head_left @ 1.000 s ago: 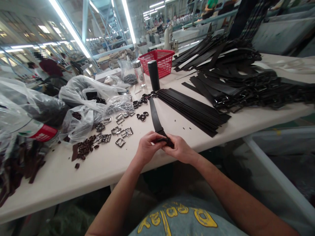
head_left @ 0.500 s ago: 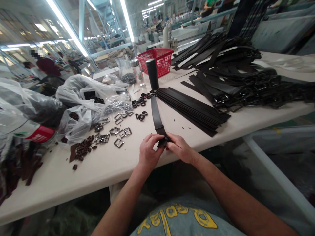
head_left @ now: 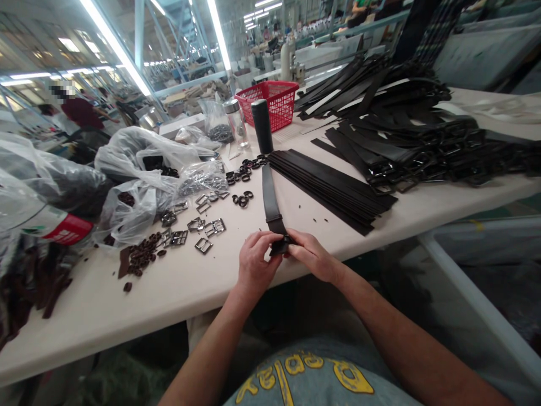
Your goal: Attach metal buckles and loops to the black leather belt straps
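Observation:
A dark leather strap (head_left: 270,192) lies lengthwise on the pale table, its near end raised at the table's front edge. My left hand (head_left: 258,259) pinches that end from the left, thumb and fingers closed on it. From the right, my right hand (head_left: 311,255) grips the same end with its fingertips. A dark loop sits around the strap just beyond my fingers. The small dark part between my fingertips is mostly hidden. Left of my hands lie metal buckles (head_left: 203,245) and black rings (head_left: 242,200).
Flat black straps (head_left: 325,189) lie stacked to the right, with buckled straps (head_left: 406,146) heaped beyond. A black cylinder (head_left: 262,127), a glass bottle (head_left: 238,125) and a red basket (head_left: 281,107) stand at the back. Plastic bags (head_left: 139,163) and brown loops (head_left: 143,254) are left.
The strap's far part has shifted slightly to the right. Both hands keep their grip on its near end, almost unmoved.

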Tool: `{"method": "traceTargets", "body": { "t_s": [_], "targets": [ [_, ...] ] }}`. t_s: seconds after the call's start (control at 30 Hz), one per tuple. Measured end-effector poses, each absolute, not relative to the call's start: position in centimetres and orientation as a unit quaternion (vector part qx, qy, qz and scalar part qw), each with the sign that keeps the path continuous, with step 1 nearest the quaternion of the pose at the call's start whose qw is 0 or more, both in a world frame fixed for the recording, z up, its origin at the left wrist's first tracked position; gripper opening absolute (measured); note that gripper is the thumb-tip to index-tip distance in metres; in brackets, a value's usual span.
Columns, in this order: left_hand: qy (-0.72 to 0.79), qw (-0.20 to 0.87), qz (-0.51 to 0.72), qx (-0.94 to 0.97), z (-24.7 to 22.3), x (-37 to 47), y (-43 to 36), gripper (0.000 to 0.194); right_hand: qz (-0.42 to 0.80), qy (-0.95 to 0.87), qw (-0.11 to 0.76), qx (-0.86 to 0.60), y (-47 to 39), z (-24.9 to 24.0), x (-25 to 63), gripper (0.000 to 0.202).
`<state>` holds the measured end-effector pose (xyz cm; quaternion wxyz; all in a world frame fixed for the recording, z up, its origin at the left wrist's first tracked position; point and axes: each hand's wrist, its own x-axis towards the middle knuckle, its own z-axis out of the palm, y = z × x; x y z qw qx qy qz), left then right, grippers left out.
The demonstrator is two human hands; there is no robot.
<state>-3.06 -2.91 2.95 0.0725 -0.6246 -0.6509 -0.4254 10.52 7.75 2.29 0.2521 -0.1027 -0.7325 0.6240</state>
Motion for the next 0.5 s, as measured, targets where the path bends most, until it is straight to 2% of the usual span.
{"method": "traceTargets", "body": {
  "t_s": [0.13, 0.33, 0.5],
  "targets": [
    [-0.654, 0.101, -0.414, -0.625, 2.9, -3.3, -3.1, 0.031, 0.64, -0.721, 0.241, -0.111, 7.7, 2.5, 10.5, 0.018],
    [-0.637, 0.142, -0.397, -0.645, 2.7, -3.2, -2.9, 0.029, 0.56, -0.753, 0.29, -0.187, 7.2, 1.9, 9.8, 0.017],
    [-0.645, 0.133, -0.398, -0.639, 2.4, -3.1, -2.6, 0.027, 0.53, -0.764, 0.305, -0.206, 7.0, 1.6, 9.5, 0.029]
  ]
}}
